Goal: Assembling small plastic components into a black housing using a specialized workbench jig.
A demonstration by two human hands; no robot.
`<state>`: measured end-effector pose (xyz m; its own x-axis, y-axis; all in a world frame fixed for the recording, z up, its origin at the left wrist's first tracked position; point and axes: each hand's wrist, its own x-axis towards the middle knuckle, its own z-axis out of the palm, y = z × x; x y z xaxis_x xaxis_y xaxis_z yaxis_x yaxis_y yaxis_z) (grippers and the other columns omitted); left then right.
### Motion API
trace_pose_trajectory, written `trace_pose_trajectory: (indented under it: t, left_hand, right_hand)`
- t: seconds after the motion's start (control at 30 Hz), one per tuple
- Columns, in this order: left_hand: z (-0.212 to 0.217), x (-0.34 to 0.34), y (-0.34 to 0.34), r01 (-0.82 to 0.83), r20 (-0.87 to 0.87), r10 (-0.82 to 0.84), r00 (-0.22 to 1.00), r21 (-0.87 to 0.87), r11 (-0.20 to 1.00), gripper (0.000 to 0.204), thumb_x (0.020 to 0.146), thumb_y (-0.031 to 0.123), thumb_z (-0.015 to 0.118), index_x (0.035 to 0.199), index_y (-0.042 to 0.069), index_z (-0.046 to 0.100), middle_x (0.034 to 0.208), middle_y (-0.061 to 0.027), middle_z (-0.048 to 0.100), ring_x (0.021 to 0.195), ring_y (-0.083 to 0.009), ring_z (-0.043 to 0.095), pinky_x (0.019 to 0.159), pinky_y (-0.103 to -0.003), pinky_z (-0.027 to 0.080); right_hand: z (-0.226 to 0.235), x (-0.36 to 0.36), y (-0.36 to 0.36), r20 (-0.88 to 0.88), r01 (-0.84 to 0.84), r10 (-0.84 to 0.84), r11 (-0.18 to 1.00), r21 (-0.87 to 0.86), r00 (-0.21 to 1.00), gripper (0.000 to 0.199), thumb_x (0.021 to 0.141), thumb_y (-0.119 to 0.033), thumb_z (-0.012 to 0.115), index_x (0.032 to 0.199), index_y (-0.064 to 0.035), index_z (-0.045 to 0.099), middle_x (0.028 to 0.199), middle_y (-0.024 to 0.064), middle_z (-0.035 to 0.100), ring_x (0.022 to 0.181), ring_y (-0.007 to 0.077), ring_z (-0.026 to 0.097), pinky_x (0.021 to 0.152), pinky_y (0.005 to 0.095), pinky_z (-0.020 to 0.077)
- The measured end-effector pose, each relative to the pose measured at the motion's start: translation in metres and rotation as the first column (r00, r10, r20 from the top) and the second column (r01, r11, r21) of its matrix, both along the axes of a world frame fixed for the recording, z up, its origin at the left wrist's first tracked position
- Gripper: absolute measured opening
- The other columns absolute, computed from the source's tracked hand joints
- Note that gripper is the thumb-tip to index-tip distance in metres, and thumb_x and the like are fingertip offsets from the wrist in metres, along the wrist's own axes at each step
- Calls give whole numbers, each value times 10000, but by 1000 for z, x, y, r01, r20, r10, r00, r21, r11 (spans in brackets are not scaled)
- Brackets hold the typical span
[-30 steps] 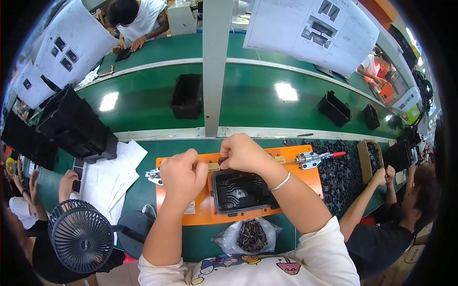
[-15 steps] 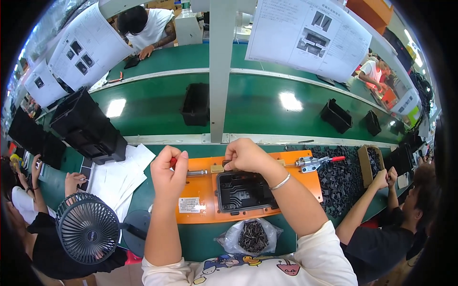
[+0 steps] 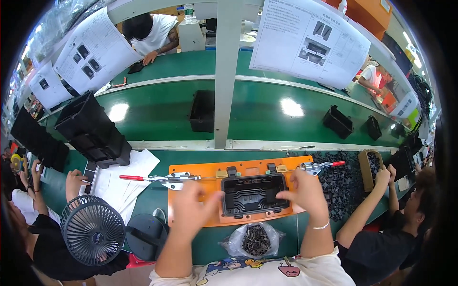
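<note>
A black plastic box (image 3: 255, 206), open side up, sits on an orange fixture plate (image 3: 210, 164) in front of me. My left hand (image 3: 191, 207) is beside the box's left wall, thumb apart from the fingers, blurred by motion and holding nothing I can see. My right hand (image 3: 307, 193) is at the box's right end, its thumb reaching over the rim and its fingers half bent. On the plate's left is a toggle clamp with a red handle (image 3: 131, 178), lying outward. Another toggle clamp (image 3: 312, 168) stands at the right, partly behind my right hand.
A plastic bag of dark pins (image 3: 256, 240) lies near me. Small black parts (image 3: 341, 186) cover the right, beside a cardboard box (image 3: 366, 169). Stacked black boxes (image 3: 98, 136), papers (image 3: 129, 183) and a fan (image 3: 93, 231) stand left. A post (image 3: 225, 76) rises ahead; co-workers sit around.
My left hand has left the left clamp's red handle, which now points outward, and come beside the box. My right hand has moved from the box's back edge to its right end.
</note>
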<state>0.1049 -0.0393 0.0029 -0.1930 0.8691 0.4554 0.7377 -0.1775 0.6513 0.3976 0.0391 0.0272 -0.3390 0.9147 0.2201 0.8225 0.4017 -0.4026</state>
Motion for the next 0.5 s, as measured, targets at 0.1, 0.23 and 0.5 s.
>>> trace_pose_trajectory:
  t: [0.1,0.23,0.5]
  left_hand:
    - [2,24,10,73,-105,-107,989,-283,956,358,790,359,703,768,27,570,696,-142,606,662,-326,620,591,-418,491]
    - [16,16,23,118,-185,-213,959,-424,898,352,790,357,659,711,20,596,703,-170,640,681,-343,646,604,-444,510]
    - [66,55,-24,301,-81,-292,953,146,942,297,693,172,731,581,72,474,568,-71,451,466,-260,473,445,-361,334]
  right_hand:
    - [-24,4,-2,-188,70,-116,969,-236,975,335,637,-173,816,770,-3,559,565,56,549,496,123,523,482,269,426]
    - [4,-5,-7,-257,44,-85,986,-161,963,229,676,-66,747,680,0,528,538,1,495,501,66,468,472,216,380]
    - [6,11,-9,-751,-241,-68,925,-295,657,75,851,44,622,881,22,557,781,-44,547,713,11,505,610,170,421]
